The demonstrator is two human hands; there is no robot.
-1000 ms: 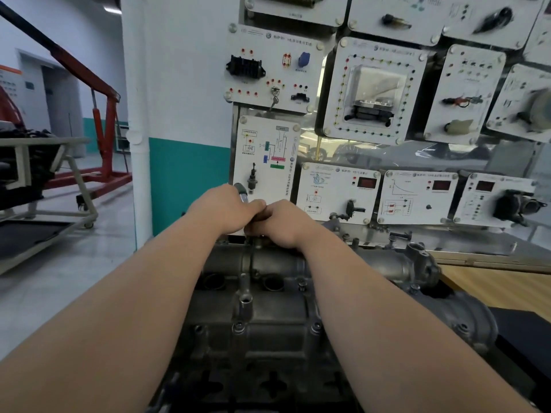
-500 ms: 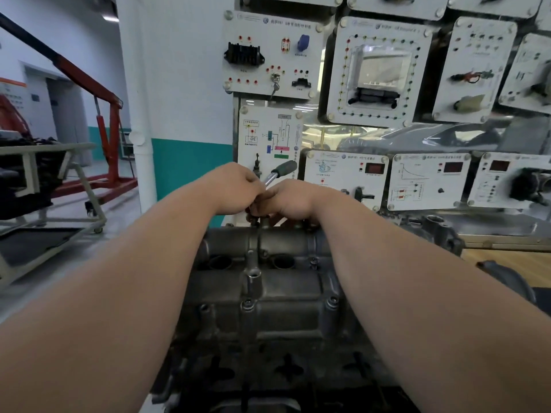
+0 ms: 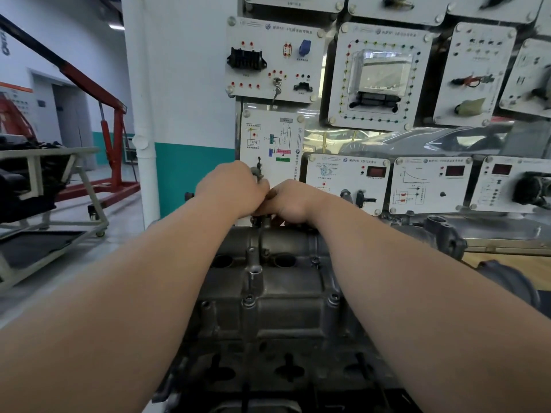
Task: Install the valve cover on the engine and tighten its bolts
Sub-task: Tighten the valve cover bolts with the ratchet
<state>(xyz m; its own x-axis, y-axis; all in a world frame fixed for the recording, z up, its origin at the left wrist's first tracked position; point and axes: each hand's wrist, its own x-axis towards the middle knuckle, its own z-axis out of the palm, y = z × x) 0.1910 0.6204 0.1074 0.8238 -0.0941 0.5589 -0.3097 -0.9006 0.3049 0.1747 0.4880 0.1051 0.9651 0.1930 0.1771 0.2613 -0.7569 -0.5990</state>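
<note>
Got left grip (image 3: 231, 186) and right grip (image 3: 287, 201) bunched at the valve cover's (image 3: 277, 293) far edge. Clenching a wrench (image 3: 255, 173) tight in both

A VW roundel (image 3: 267, 26) is made out on a white panel's (image 3: 274, 59) header — captions there are printed too blurred to be read.

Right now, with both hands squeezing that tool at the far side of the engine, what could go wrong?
The wrench might slip off its bolt. Then the left hand and right hand could bang into the white panel that looks to be right behind them. Both hands also hide that bolt at the far edge of the valve cover, so a tilted wrench might go unnoticed. Two hands pulling could also overtighten it.
</note>
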